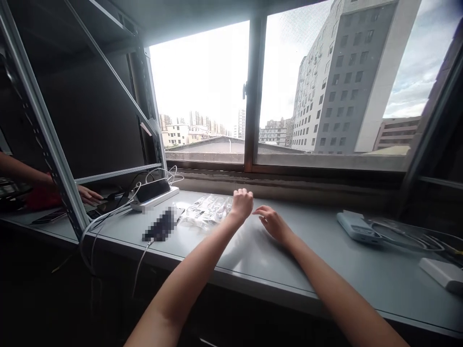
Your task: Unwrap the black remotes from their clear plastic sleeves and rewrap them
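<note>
At the centre of the frame, we are holding our left hand [243,205] above the grey shelf surface [307,270], just beside the right end of some clear plastic bags [206,209]. Its fingers are curling into a fist with the knuckles facing up; we cannot tell whether anything is sitting inside it, or whether it is touching the plastic. Slightly right of centre, we are reaching in with our right hand [273,224], its half-bent fingers pointing toward the left hand; their grip is facing away from us, so we cannot tell whether they have hold of anything.

The bags are lying crumpled and shiny left of centre. Beside them, toward the lower left, a dark device [161,226], blurred by pixelation, is resting with a white cable [139,262] trailing over the shelf edge. Behind it, a black phone [154,190] is leaning on a white power strip [173,192].

At the far left, another person's hand [90,195] is reaching in beyond a metal post [47,125]. On the right side, a pale blue power bank [358,227] is lying near some bundled cables [408,236], and a white box [443,273] is sitting at the right edge. Across the top, we are facing a window [202,91].
</note>
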Motion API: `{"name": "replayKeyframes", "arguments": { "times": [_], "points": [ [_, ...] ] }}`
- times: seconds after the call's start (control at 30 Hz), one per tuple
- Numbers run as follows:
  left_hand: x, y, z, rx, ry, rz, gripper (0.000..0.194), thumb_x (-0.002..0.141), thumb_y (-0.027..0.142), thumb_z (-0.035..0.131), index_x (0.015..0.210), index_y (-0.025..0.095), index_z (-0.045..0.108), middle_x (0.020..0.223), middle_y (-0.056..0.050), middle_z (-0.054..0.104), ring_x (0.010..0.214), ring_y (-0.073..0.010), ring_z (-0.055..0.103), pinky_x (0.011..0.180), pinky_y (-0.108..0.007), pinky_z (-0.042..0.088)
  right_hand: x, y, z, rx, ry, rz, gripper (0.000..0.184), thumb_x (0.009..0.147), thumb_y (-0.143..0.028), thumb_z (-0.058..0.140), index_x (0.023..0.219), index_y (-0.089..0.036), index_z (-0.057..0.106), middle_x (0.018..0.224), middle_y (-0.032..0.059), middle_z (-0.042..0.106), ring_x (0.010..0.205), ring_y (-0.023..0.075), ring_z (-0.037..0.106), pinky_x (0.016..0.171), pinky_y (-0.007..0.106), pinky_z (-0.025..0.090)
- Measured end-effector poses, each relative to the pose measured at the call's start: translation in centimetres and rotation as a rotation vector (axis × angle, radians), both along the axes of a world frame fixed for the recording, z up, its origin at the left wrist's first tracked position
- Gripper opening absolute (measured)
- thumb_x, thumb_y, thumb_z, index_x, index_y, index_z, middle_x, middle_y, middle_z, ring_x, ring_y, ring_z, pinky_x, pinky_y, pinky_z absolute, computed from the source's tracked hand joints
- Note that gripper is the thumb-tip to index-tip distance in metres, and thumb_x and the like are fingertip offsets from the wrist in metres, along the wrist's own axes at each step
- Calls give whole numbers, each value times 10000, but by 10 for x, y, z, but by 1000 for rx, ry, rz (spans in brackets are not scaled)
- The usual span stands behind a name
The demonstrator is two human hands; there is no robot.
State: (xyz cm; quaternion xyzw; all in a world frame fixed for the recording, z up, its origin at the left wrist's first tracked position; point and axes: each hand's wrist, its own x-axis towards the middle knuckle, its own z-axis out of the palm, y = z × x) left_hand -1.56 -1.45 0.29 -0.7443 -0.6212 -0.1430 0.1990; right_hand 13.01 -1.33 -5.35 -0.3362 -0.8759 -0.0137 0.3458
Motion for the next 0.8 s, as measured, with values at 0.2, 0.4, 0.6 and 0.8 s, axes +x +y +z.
{"name": "replayKeyframes", "arguments": {
  "times": [0.2,0.4,0.6,0.8],
  "points": [
    [15,37,-46,-117,-102,21,310,903,164,375,1091,55,597,1040,-213,640,1023,-285,573,862,-374,367,19,45,-23,41,89,-73,339,798,-12,436,916,-194,696,944,68,632,923,208,613,842,354,514],
    [2,39,-56,-200,-124,21,344,899,191,380,1075,49,640,1046,-212,664,1049,-282,590,913,-378,353,18,54,-25,8,126,-93,304,762,-8,442,819,-172,691,919,78,628,893,212,618,814,358,524],
    [6,43,-51,-219,-64,-7,332,873,141,386,1040,47,656,1002,-210,684,986,-283,626,920,-383,346,21,51,-14,111,234,-12,314,756,-44,435,837,-195,698,977,79,625,892,210,622,786,371,545],
    [6,45,-51,-219,-61,-11,328,873,129,382,1036,41,653,987,-219,682,972,-280,635,897,-372,352,23,47,-5,112,233,1,332,738,-38,440,849,-207,703,991,72,622,885,206,628,769,365,556]
  ]
}}
